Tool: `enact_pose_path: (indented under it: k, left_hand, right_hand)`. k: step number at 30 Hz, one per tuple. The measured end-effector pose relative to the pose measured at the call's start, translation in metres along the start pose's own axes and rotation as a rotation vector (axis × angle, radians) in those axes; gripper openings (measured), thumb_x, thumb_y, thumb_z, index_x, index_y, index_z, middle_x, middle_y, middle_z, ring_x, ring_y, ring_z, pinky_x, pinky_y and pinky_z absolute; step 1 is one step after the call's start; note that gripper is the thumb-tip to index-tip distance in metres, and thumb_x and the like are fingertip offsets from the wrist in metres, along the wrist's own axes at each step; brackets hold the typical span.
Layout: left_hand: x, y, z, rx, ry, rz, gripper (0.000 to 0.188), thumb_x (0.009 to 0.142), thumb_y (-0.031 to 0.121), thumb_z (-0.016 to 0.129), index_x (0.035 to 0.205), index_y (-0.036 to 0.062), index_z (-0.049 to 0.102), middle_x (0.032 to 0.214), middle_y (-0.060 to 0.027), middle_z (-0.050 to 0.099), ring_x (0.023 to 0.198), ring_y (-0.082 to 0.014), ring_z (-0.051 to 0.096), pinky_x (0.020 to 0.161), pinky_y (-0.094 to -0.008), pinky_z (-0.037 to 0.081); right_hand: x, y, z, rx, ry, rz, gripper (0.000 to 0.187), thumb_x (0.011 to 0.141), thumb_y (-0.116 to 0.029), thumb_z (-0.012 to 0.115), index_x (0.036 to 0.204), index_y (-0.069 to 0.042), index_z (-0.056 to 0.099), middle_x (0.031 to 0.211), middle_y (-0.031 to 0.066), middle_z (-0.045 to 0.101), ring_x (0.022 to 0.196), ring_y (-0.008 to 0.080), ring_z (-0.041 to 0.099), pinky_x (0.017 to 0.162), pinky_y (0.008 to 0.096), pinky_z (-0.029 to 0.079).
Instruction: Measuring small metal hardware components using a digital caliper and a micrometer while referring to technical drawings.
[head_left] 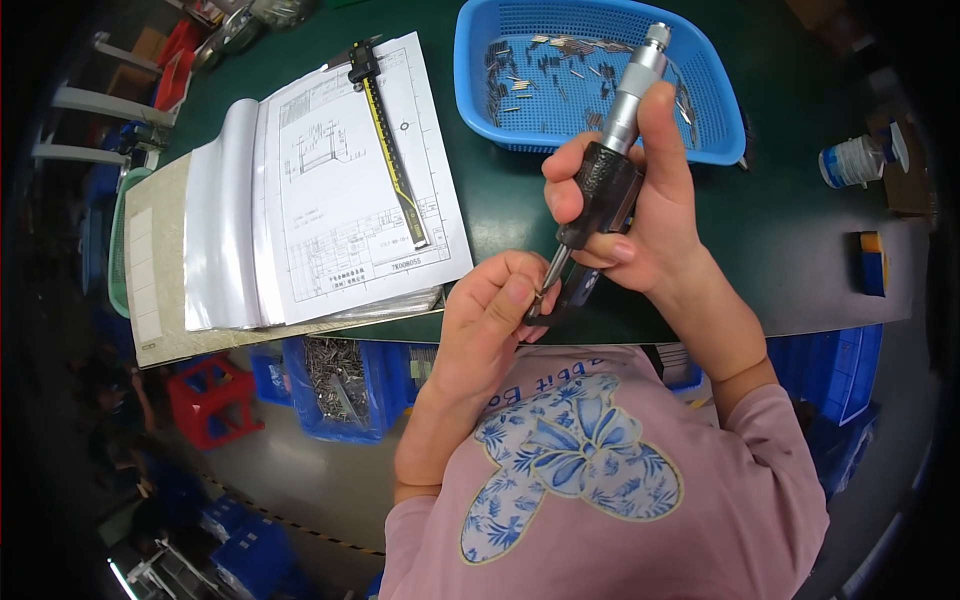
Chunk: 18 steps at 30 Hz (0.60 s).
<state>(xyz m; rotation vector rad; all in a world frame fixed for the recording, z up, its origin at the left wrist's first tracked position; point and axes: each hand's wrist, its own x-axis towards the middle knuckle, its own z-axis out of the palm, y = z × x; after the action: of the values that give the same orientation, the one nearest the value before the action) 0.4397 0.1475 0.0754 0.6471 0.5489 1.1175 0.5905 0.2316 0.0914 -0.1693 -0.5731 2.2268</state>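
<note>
My right hand [655, 215] is wrapped round a micrometer [600, 185] with a black frame and a silver barrel, tilted so its thimble points up and away. The thumb lies along the barrel. At the micrometer's lower end, my left hand [490, 310] pinches a small metal pin [541, 296] between thumb and fingers, by the measuring faces. Most of the pin is hidden by the fingertips. Beyond the micrometer sits a blue plastic basket [465, 85] with many small metal pins, some dark, some shiny.
Left on the green table [440, 150] lies an open binder with a technical drawing [350, 190]; a digital caliper [390, 150] rests across it. A white bottle [850, 162] lies at the right. Below the edge are blue bins [370, 390] and a red stool [210, 400].
</note>
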Motion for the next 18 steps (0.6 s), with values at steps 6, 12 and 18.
enact_pose_path:
  k: [6,12,18]
  left_hand:
    - [-0.001,-0.002,-0.005,-0.059,-0.056,-0.013,0.022,0.088,0.025,0.047,0.088,0.0034,0.046,0.077,-0.0030,0.048,0.055,-0.0042,0.035,0.050,-0.0168,0.030]
    - [0.000,-0.004,-0.001,-0.026,-0.065,-0.019,0.022,0.088,0.026,0.047,0.088,0.0038,0.045,0.078,-0.0034,0.048,0.055,-0.0038,0.035,0.051,-0.0165,0.030]
    - [-0.001,-0.002,-0.002,-0.052,-0.029,-0.016,0.023,0.087,0.027,0.049,0.087,0.0043,0.045,0.076,-0.0032,0.047,0.056,-0.0040,0.035,0.050,-0.0164,0.030]
  right_hand:
    - [0.001,-0.004,0.019,0.017,0.066,0.065,0.076,0.082,-0.061,0.030,0.096,0.009,0.054,0.077,0.0200,0.060,0.033,0.0099,0.040,0.029,0.0166,0.030]
    - [-0.001,-0.003,0.015,-0.028,0.089,0.034,0.073,0.082,-0.060,0.035,0.092,0.010,0.056,0.075,0.0205,0.060,0.034,0.0083,0.042,0.030,0.0154,0.031]
    - [-0.001,-0.002,0.017,-0.090,0.099,0.013,0.076,0.082,-0.062,0.026,0.094,0.008,0.055,0.075,0.0205,0.060,0.033,0.0094,0.041,0.030,0.0164,0.031]
